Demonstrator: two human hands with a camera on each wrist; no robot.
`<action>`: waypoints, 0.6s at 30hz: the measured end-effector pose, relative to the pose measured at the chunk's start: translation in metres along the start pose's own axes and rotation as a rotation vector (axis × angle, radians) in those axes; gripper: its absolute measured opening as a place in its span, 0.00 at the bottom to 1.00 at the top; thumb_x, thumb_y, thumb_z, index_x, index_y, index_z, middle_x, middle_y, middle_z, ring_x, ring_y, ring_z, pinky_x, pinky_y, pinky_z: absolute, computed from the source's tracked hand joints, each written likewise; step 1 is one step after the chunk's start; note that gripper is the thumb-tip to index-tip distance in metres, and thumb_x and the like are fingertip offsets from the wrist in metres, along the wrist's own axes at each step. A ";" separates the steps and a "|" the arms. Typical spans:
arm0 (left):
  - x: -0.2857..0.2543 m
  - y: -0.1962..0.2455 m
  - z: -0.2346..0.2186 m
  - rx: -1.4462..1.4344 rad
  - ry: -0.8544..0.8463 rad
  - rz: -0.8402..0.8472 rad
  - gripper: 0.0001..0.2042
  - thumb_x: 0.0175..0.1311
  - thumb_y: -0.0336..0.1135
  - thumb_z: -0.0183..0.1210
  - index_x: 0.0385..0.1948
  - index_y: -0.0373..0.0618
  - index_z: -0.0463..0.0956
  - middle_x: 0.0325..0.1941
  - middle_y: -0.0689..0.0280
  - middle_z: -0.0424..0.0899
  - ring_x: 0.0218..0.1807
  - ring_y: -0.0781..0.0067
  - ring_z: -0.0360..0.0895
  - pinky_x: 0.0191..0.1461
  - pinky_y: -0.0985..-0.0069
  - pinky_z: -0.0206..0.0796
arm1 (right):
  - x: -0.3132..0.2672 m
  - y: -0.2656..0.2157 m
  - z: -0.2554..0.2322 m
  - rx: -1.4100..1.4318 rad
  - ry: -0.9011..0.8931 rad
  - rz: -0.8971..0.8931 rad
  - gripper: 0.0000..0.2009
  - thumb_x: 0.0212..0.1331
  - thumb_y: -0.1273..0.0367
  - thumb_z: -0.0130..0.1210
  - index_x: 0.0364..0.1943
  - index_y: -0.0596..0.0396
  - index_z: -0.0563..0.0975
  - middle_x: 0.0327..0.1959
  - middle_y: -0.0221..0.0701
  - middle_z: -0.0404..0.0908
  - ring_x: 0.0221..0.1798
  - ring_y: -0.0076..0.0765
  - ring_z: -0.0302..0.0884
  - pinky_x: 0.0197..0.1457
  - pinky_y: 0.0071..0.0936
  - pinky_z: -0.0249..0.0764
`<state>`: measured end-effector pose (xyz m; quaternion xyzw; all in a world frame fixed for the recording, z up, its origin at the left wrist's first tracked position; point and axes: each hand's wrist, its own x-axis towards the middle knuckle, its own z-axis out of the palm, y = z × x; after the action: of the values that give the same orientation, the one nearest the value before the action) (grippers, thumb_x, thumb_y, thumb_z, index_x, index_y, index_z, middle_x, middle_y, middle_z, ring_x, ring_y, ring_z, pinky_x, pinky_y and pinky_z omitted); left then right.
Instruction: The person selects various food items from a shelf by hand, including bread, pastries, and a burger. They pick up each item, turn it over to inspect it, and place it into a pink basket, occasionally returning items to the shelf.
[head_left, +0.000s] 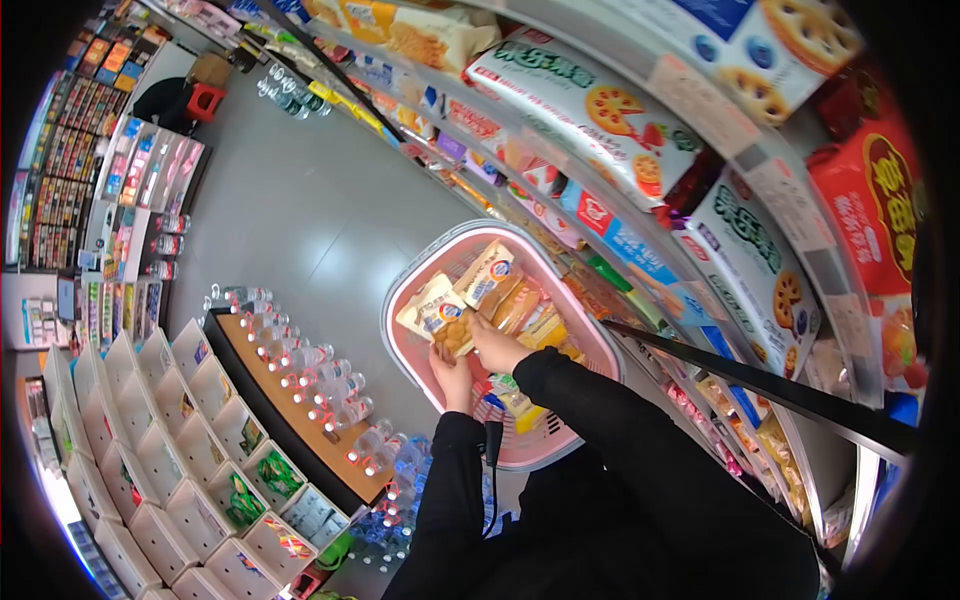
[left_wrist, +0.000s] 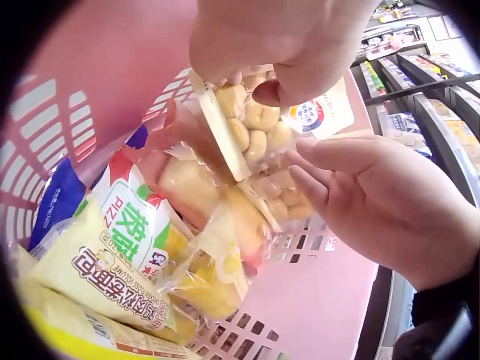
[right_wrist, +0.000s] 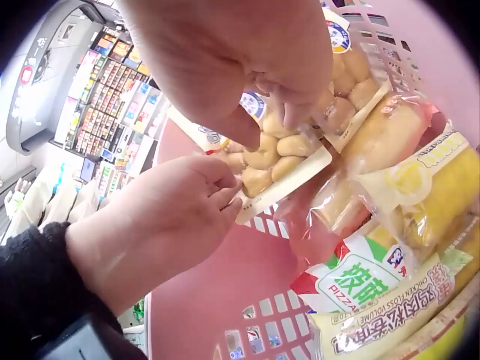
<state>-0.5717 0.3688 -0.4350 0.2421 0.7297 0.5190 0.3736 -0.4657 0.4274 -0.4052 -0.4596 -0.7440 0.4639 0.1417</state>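
Observation:
A clear-fronted bag of round buns (head_left: 430,303) (left_wrist: 259,124) (right_wrist: 274,154) lies tilted in the upper part of a pink basket (head_left: 400,290). My left hand (head_left: 452,378) (left_wrist: 277,37) (right_wrist: 161,221) pinches its near edge between thumb and fingers. Over the bag's other side is my right hand (head_left: 493,345) (left_wrist: 390,191) (right_wrist: 232,60), its fingers extended and touching the packaging. A second bun bag (head_left: 490,272) (right_wrist: 352,94) lies beside it. Below are a pizza-labelled packet (left_wrist: 131,206) (right_wrist: 352,277), a floss roll packet (left_wrist: 101,270) (right_wrist: 394,311) and yellow bread (right_wrist: 442,187).
Shelves of boxed snacks (head_left: 590,110) rise close on the right, with a black bar (head_left: 760,375) crossing in front. Bottled drinks (head_left: 320,375) line a wooden ledge (head_left: 290,410) at left, beside white bins (head_left: 170,450). Grey floor (head_left: 300,210) stretches beyond the basket.

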 end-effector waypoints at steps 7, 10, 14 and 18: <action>-0.034 0.006 -0.015 0.310 -0.024 0.104 0.19 0.50 0.22 0.50 0.47 0.33 0.62 0.44 0.55 0.71 0.43 0.68 0.72 0.44 0.77 0.65 | -0.122 -0.015 -0.075 0.207 -0.303 -0.114 0.19 0.41 0.74 0.50 0.43 0.60 0.67 0.36 0.48 0.73 0.42 0.52 0.71 0.42 0.38 0.67; -0.073 0.043 -0.017 0.287 -0.602 0.056 0.19 0.50 0.21 0.47 0.47 0.34 0.64 0.42 0.59 0.73 0.43 0.71 0.73 0.46 0.78 0.65 | -0.206 -0.005 -0.107 0.449 -0.327 -0.014 0.20 0.44 0.73 0.52 0.46 0.59 0.67 0.37 0.42 0.74 0.37 0.39 0.73 0.40 0.29 0.70; -0.161 0.110 0.028 0.879 -1.169 0.395 0.19 0.50 0.35 0.53 0.43 0.35 0.67 0.39 0.50 0.74 0.41 0.60 0.74 0.43 0.73 0.66 | -0.339 0.016 -0.143 0.289 -0.073 0.026 0.17 0.44 0.72 0.52 0.42 0.61 0.69 0.38 0.40 0.74 0.41 0.38 0.71 0.45 0.30 0.66; -0.263 0.145 0.101 1.166 -1.546 0.864 0.26 0.50 0.46 0.54 0.47 0.37 0.65 0.43 0.50 0.73 0.46 0.55 0.71 0.49 0.68 0.62 | -0.475 0.020 -0.161 0.377 0.181 0.183 0.19 0.48 0.69 0.52 0.46 0.59 0.67 0.42 0.39 0.72 0.43 0.36 0.71 0.46 0.29 0.67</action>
<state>-0.3376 0.2820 -0.2405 0.8870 0.2820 -0.1176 0.3462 -0.0968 0.1329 -0.2345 -0.5303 -0.5835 0.5627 0.2483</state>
